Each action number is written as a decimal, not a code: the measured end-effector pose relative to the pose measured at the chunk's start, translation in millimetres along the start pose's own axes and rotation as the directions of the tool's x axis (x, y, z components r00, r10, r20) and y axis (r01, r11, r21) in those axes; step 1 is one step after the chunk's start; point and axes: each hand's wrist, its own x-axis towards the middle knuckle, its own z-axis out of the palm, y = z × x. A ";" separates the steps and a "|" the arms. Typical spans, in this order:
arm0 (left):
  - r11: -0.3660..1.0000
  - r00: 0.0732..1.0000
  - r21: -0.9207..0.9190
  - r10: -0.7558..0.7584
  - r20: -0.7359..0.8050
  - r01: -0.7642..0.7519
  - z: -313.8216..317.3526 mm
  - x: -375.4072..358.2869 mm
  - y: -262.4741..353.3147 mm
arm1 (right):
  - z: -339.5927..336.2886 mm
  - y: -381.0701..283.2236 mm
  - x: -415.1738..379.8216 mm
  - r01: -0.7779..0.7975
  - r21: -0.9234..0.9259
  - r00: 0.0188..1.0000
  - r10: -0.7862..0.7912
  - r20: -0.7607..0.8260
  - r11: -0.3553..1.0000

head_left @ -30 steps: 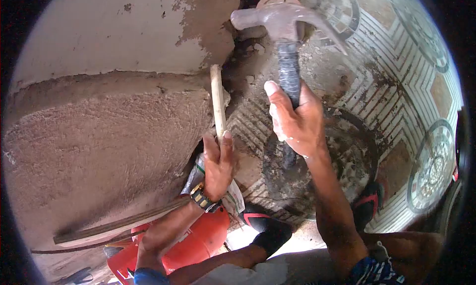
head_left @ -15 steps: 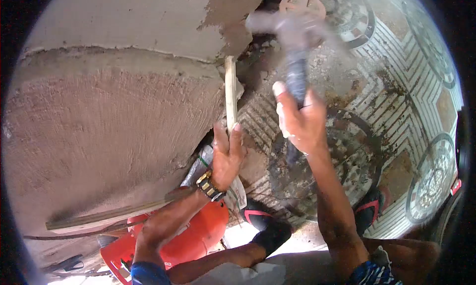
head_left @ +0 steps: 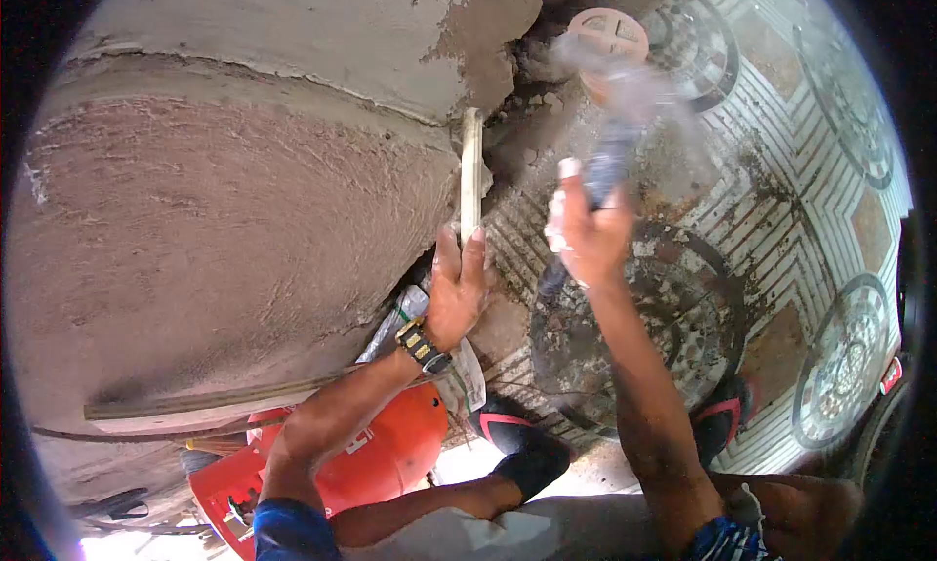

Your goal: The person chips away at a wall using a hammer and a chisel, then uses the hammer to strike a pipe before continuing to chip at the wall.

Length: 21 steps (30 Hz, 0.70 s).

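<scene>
A pale wooden strip (head_left: pixel 471 170) stands along the edge of the plastered wall (head_left: pixel 244 209). My left hand (head_left: pixel 457 297), with a watch on its wrist, is closed on the strip's near end, fingers along its sides. To the right, my right hand (head_left: pixel 593 239) grips a hammer (head_left: pixel 610 161) by its dark wrapped handle, thumb along it. The hammer's head is smeared by motion, above the tiled floor and apart from the strip.
A round orange-brown cap (head_left: pixel 605 34) stands at the back amid rubble. Patterned tiles (head_left: pixel 781 219) with dirt spread right. A red plastic container (head_left: pixel 390 444) and a wooden plank (head_left: pixel 224 400) lie lower left. Dark shoes (head_left: pixel 517 439) are below my hands.
The hammer has swung slightly right and its head appears lower in the view. My left hand still holds the wooden strip; the whole view has shifted a little.
</scene>
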 end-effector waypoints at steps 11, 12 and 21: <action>0.954 0.982 0.255 0.178 -0.064 -0.156 15.9 -7.4 4.1 | -22.2 -63.2 10.0 -0.225 -0.066 0.971 0.229 0.069 0.972; 0.970 0.991 0.220 0.119 -0.060 -0.103 16.4 -9.7 12.6 | -20.9 -62.8 11.9 -0.146 -0.054 0.988 0.149 0.051 0.988; 0.998 0.998 0.063 0.011 -0.060 -0.007 9.6 -8.0 4.7 | -14.0 9.1 17.5 -0.026 -0.495 0.956 0.166 0.241 0.868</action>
